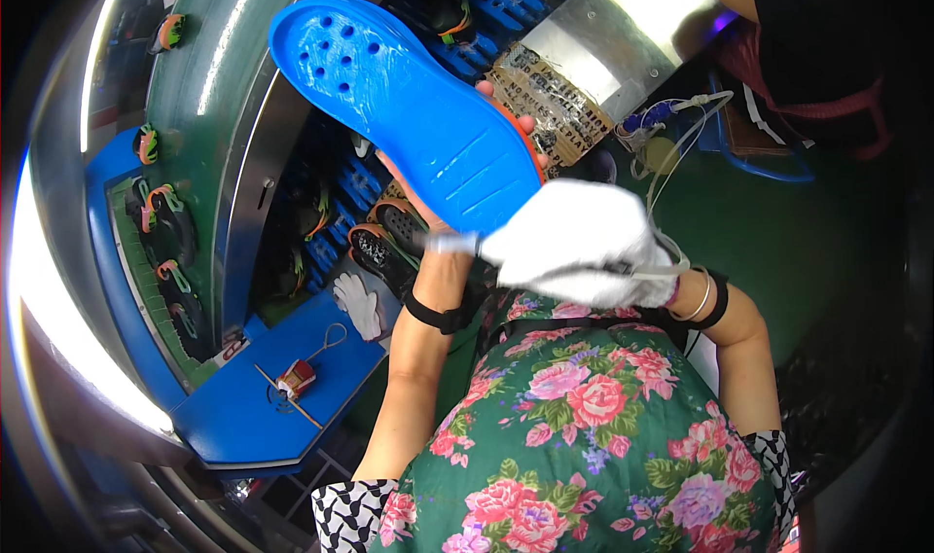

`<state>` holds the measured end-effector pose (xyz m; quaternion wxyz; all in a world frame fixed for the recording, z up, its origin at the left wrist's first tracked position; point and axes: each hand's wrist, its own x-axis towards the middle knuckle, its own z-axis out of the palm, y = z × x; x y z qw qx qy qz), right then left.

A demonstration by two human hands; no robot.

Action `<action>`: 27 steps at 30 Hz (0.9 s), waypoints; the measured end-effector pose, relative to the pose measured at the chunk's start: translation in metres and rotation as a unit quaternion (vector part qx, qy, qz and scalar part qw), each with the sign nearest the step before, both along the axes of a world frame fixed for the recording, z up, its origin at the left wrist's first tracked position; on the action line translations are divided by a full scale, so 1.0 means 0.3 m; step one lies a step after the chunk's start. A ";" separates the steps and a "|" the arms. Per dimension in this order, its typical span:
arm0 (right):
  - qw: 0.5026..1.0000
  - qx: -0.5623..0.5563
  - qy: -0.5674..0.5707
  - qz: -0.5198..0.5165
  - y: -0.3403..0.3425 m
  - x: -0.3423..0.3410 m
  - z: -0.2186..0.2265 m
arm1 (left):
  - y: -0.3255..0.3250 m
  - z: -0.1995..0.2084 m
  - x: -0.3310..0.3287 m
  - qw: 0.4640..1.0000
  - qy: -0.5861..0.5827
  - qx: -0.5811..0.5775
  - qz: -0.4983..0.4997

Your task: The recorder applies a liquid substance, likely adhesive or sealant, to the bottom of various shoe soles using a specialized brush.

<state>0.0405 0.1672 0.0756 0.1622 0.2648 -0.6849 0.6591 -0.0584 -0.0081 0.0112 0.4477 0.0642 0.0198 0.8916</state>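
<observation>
A blue shoe sole (pixel 409 115) lies across my bare left hand (pixel 415 195), which holds it from beneath. My thumb shows at its near edge, and the fingertips curl round an orange-red rim on the far side. The sole has several round holes at the far-left end, grooves toward the near end and wet-looking streaks. My right hand (pixel 589 242), in a white glove, is closed round a slim brush-like tool (pixel 455 243), whose pale tip is smeared by motion. That tip sits over my left wrist, just below the sole's near end. The gloved fingers are largely hidden.
Several dark shoes with orange and green trim (pixel 173 227) ride on a belt at left. Other dark soles (pixel 379 251) lie beyond my left forearm. A blue table (pixel 243 412) holds white gloves (pixel 358 305) and a small red item (pixel 296 380). Taped cardboard (pixel 550 106) and cables (pixel 671 164) lie beyond my hands.
</observation>
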 end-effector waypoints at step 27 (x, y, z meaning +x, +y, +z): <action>0.995 0.037 -0.078 0.043 -0.005 0.049 -0.038 | -0.074 0.020 -0.061 0.973 0.068 -0.216 0.031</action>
